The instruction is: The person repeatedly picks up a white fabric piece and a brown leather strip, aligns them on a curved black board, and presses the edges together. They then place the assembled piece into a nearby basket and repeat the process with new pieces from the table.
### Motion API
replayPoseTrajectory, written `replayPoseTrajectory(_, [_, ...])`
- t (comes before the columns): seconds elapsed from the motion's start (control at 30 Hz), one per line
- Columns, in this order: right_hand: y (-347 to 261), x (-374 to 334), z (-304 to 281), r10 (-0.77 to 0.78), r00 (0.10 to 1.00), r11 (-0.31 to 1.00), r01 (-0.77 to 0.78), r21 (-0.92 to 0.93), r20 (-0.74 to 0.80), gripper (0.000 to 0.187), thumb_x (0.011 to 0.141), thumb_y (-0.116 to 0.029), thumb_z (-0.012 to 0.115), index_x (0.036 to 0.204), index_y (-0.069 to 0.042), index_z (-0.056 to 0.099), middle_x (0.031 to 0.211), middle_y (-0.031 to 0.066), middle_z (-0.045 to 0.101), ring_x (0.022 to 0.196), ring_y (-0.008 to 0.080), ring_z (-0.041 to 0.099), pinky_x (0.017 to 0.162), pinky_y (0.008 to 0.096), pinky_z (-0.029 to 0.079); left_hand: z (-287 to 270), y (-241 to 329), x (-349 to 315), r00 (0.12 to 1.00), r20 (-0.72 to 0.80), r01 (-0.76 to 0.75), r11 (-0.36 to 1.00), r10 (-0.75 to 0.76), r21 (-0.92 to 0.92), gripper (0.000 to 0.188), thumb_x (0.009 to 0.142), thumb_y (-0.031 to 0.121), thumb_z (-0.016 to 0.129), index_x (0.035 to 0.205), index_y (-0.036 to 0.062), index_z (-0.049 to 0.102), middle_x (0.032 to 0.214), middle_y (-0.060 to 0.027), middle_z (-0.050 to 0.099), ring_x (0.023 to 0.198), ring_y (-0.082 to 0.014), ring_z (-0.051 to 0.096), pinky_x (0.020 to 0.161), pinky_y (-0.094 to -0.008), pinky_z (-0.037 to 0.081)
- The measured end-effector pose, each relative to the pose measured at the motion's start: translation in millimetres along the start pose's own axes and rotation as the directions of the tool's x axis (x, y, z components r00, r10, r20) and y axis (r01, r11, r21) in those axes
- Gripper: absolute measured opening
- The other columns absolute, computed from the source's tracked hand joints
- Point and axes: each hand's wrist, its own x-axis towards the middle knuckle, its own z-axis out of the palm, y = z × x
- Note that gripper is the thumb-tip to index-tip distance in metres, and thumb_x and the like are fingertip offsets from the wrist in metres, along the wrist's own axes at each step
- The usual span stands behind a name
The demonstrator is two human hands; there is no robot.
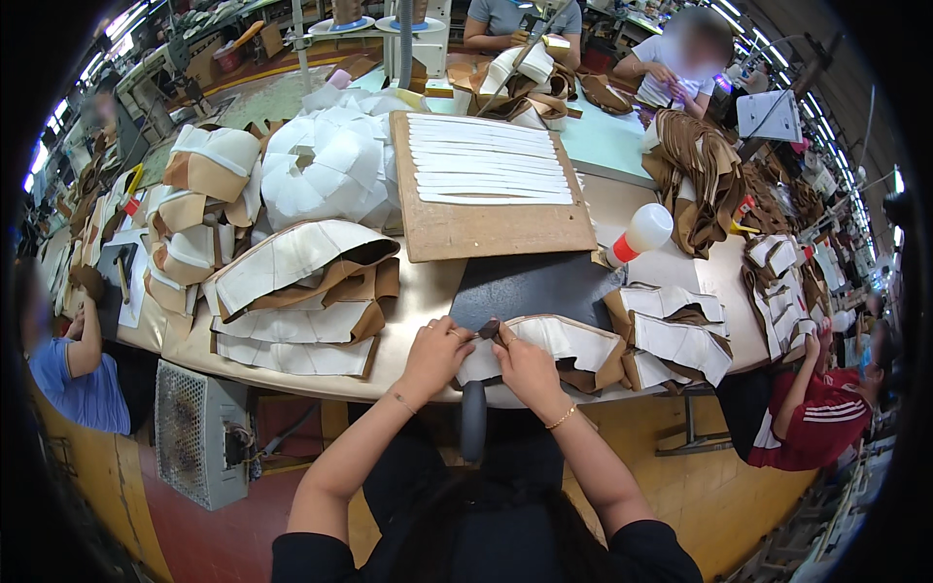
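At the table's near edge my two hands meet over the left end of a brown leather piece with white backing (pixel 569 338). My left hand (pixel 437 358) is closed, thumb and fingers pinching a small dark piece (pixel 489 328) whose kind I cannot make out. From the other side, my right hand (pixel 528 369) pinches the same dark piece, its fingers bent beside the leather. Just below the hands, a rounded dark-grey bar (pixel 472 423) sticks out from the table edge. Under and beyond the leather lies a dark mat (pixel 530 287).
White-backed leather stacks lie left (pixel 296 291) and right (pixel 675 330). Behind are a board (pixel 496 233) with white strips, a white bottle with red band (pixel 641 233) and a white bundle (pixel 326 170). A metal-mesh box (pixel 190 428) stands below left. Other people work around the table.
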Motion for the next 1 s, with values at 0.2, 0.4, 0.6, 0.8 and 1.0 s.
replayPoseTrajectory(0.2, [-7,-1,-13,-0.045,0.988,0.997,0.053,0.054,-0.147,0.045,0.097,-0.027,0.054,0.141,-0.014,0.050,0.088,0.0172,0.069,0.079,0.0373,0.068,0.066,0.0485,0.054,-11,-11,-8,0.995,0.041,0.101,0.972,-0.094,-0.212,0.016,0.079,0.014,0.076,0.089,0.0028,0.073,0.086,-0.0110,0.061,0.079,-0.0284,0.061,0.072,-0.0385,0.050])
replayPoseTrajectory(0.4, [-10,3,-6,-0.067,0.993,0.998,0.068,-0.009,0.098,0.044,0.098,-0.027,0.054,0.140,-0.015,0.051,0.092,0.0169,0.070,0.077,0.0373,0.068,0.068,0.0486,0.053,-1,-10,-11,0.999,-0.023,0.020,0.984,-0.024,-0.180,0.012,0.077,0.011,0.076,0.087,0.0037,0.073,0.084,-0.0100,0.060,0.079,-0.0295,0.061,0.071,-0.0387,0.050])
replayPoseTrajectory(0.6, [-28,0,-17,-0.067,0.970,0.974,0.114,0.193,-0.235,0.043,0.098,-0.029,0.054,0.138,-0.016,0.054,0.090,0.0199,0.070,0.080,0.0388,0.068,0.071,0.0479,0.053,-7,-10,-7,1.000,-0.027,-0.006,0.980,0.001,-0.197,0.009,0.078,0.006,0.075,0.086,0.0021,0.071,0.085,-0.0108,0.060,0.078,-0.0293,0.061,0.070,-0.0390,0.051])
replayPoseTrajectory(0.8, [-7,4,-12,-0.106,0.994,0.994,0.106,0.025,-0.008,0.041,0.098,-0.025,0.054,0.138,-0.014,0.053,0.093,0.0193,0.070,0.080,0.0383,0.068,0.066,0.0493,0.053,-6,-11,-6,0.994,0.040,0.112,0.947,-0.104,-0.300,0.009,0.081,0.007,0.073,0.086,0.0010,0.069,0.088,-0.0116,0.059,0.080,-0.0306,0.061,0.072,-0.0381,0.051])
replayPoseTrajectory(1.0, [-7,19,-9,0.039,0.929,0.977,0.042,0.210,-0.368,0.039,0.098,-0.025,0.054,0.136,-0.013,0.054,0.088,0.0222,0.069,0.081,0.0407,0.067,0.068,0.0500,0.052,-3,-15,36,0.999,-0.038,0.004,0.986,-0.010,-0.168,0.013,0.083,0.013,0.071,0.089,0.0010,0.070,0.090,-0.0118,0.061,0.087,-0.0305,0.061,0.077,-0.0379,0.050])
